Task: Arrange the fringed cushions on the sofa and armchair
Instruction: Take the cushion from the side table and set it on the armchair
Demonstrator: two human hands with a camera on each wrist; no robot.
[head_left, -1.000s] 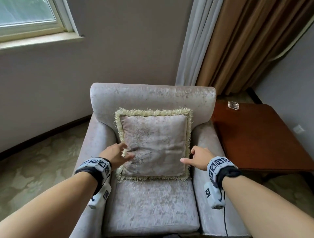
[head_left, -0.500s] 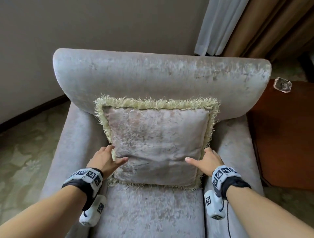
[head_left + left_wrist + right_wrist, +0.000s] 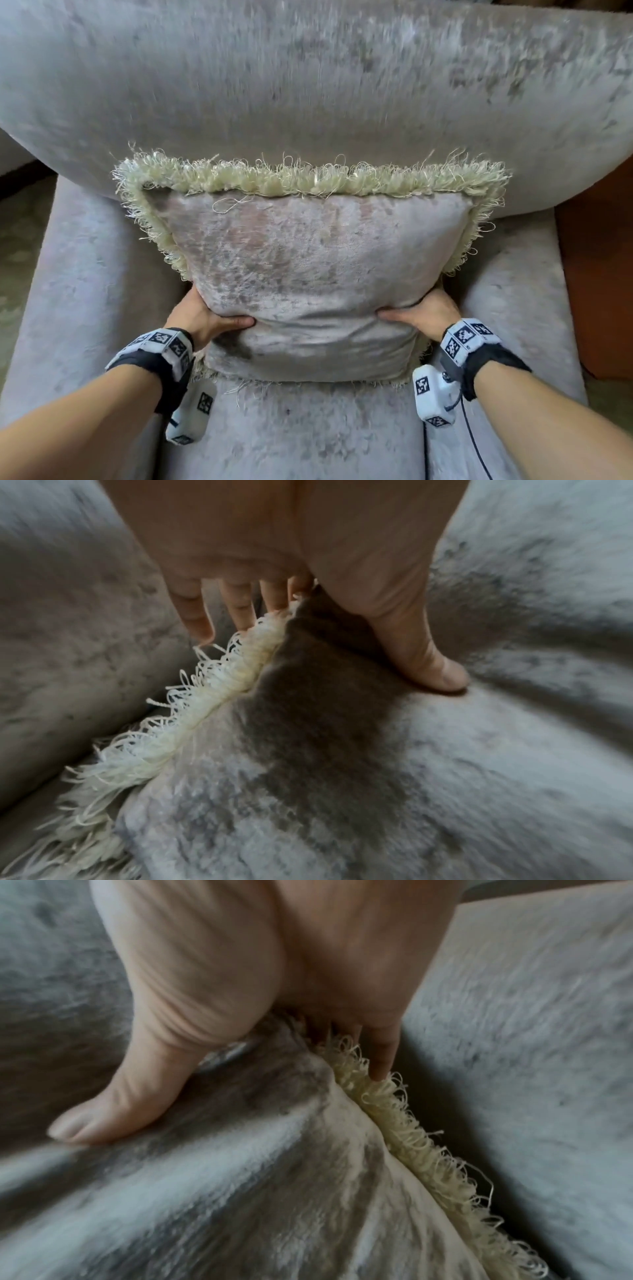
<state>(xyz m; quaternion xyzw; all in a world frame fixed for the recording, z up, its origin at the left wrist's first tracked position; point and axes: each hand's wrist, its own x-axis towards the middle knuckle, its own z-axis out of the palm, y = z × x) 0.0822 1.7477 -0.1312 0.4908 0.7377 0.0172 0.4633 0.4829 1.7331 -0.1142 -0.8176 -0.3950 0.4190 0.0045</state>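
Left hand [image 3: 200,317] and right hand [image 3: 424,313] pinching fringed cushion [image 3: 308,274] sides, on armchair [image 3: 308,85]

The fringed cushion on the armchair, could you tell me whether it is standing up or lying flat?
Standing up: the fringed cushion leans against the armchair's backrest, bottom edge on the seat.

We cannot see the fingers of the left hand [image 3: 200,317] or right hand [image 3: 423,313] in the head view; they vanish behind the fringed cushion [image 3: 308,281], only the thumbs showing. The armchair [image 3: 308,85] back is smeared with motion blur and cut off at twelve o'clock. At three o'clock a reddish-brown surface [image 3: 596,274] is cropped, unidentifiable. Both wrist views are blurred.
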